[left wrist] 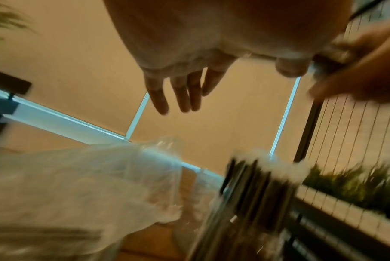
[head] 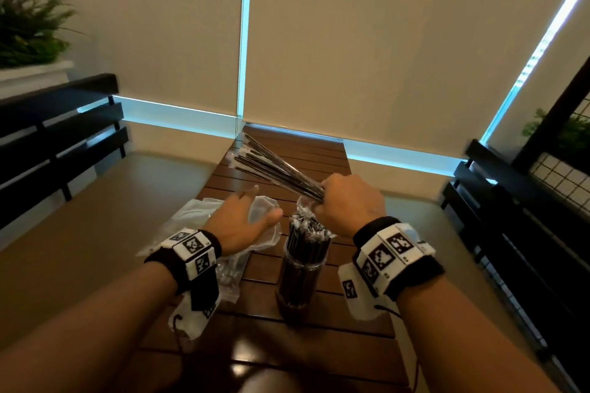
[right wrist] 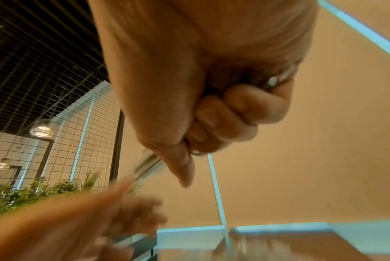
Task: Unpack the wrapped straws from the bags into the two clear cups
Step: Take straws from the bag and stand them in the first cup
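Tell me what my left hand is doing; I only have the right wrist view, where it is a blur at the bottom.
Observer: In the head view the left hand is open with fingers spread, hovering over a crumpled clear bag on the wooden table.
Operator: And what am I gripping in the right?
Observer: The right hand holds a bunch of wrapped straws by one end; they fan out up and away to the left.
Operator: Any cup close by?
Observer: Yes, a clear cup packed with straws stands upright just below the right hand. A second cup I cannot make out for certain.
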The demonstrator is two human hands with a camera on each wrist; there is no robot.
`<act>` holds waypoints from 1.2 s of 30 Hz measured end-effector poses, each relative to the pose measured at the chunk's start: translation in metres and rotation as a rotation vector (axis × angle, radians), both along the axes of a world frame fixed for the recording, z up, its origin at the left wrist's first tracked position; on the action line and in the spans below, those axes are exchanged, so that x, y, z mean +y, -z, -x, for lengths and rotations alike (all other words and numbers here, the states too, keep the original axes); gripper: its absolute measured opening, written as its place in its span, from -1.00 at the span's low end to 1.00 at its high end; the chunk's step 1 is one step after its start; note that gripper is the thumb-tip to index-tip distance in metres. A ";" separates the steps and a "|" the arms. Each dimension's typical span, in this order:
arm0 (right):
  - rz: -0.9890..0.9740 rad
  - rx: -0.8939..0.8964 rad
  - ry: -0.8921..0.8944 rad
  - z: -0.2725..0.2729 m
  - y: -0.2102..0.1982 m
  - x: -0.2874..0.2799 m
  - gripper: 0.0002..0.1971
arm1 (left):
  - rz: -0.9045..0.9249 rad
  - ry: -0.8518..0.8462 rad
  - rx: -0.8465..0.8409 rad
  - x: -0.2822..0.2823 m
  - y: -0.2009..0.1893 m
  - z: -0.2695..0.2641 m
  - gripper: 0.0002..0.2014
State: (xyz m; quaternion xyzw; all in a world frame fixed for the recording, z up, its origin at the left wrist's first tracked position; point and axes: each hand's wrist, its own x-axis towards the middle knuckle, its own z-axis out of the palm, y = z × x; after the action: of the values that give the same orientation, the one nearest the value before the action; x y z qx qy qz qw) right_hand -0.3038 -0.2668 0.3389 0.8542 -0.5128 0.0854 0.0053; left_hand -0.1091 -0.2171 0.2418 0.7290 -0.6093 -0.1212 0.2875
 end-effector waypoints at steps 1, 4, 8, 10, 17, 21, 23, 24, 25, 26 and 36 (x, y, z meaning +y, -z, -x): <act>-0.037 -0.039 -0.006 -0.005 0.009 0.002 -0.80 | 0.040 0.039 0.118 -0.001 -0.012 0.004 -0.02; -0.072 -0.191 -0.035 -0.020 0.037 0.010 -0.88 | 0.133 0.102 0.592 -0.003 -0.047 0.011 -0.22; -0.082 -0.342 -0.097 -0.041 0.067 0.023 -0.93 | 0.232 0.024 1.325 -0.008 -0.071 0.014 -0.56; -0.091 -0.358 -0.117 -0.051 0.082 0.022 -0.87 | 0.305 -0.030 1.500 -0.012 -0.075 0.018 -0.69; 0.146 -0.249 -0.233 -0.038 0.102 0.002 -0.44 | 0.487 -0.183 1.200 -0.032 -0.073 0.028 -0.59; 0.198 -0.490 -0.070 -0.005 0.121 -0.017 0.04 | 0.559 -0.186 0.956 -0.044 -0.071 0.025 -0.54; 0.027 -0.626 0.024 0.008 0.135 -0.023 0.28 | 0.565 -0.151 0.860 -0.047 -0.066 0.031 -0.56; -0.106 -0.685 0.060 0.011 0.142 -0.025 0.37 | 0.555 -0.134 0.840 -0.049 -0.063 0.035 -0.57; -0.247 -0.735 0.074 0.013 0.150 -0.025 0.44 | 0.538 -0.126 0.834 -0.051 -0.058 0.040 -0.58; -0.365 -0.772 0.063 0.013 0.159 -0.026 0.48 | 0.526 -0.127 0.836 -0.053 -0.054 0.044 -0.59; -0.397 -0.918 0.059 -0.016 0.186 -0.027 0.00 | 0.498 -0.036 0.889 -0.071 -0.014 0.063 -0.53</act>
State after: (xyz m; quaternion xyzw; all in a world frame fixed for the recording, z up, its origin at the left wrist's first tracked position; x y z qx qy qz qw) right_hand -0.2882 -0.2940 0.1532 0.6983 -0.4925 0.3530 -0.3811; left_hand -0.1719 -0.2879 0.2555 0.5268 -0.4257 -0.2657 0.6861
